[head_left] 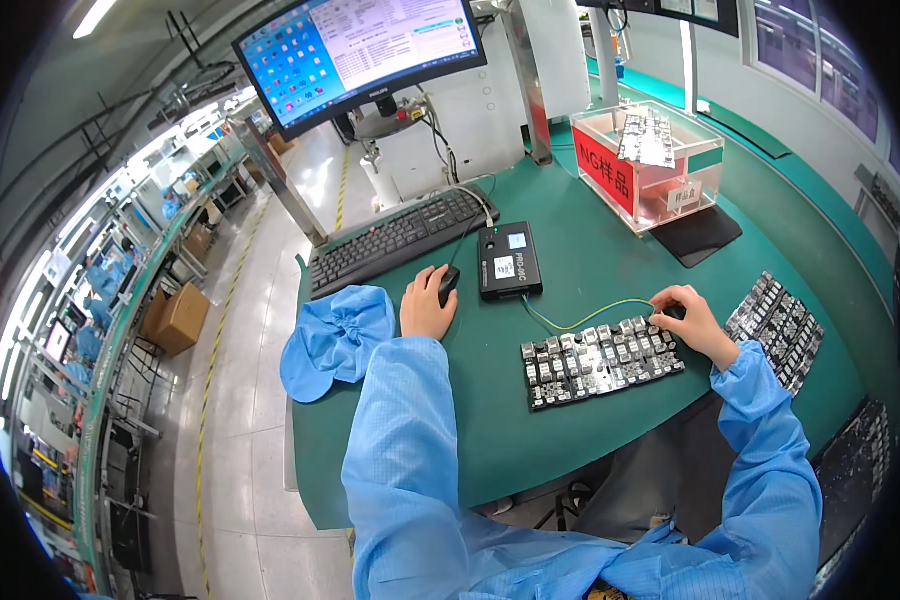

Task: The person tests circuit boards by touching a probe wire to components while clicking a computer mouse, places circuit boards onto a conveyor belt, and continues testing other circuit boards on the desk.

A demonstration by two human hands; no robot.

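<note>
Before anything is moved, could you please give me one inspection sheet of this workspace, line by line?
Surface: green tabletop.
Job's things: component panel lying flat; black device box behind it.
Clutter: blue cap beside the left sleeve; second panel at right; clear box with a light-coloured panel across its top.
Grips: left grip on the black mouse; right grip at the component panel's upper right corner, exact hold hidden.
Cables: yellow-green wire from the device box toward the right grip.
Surroundings: keyboard, monitor; cardboard box at far left.
</note>
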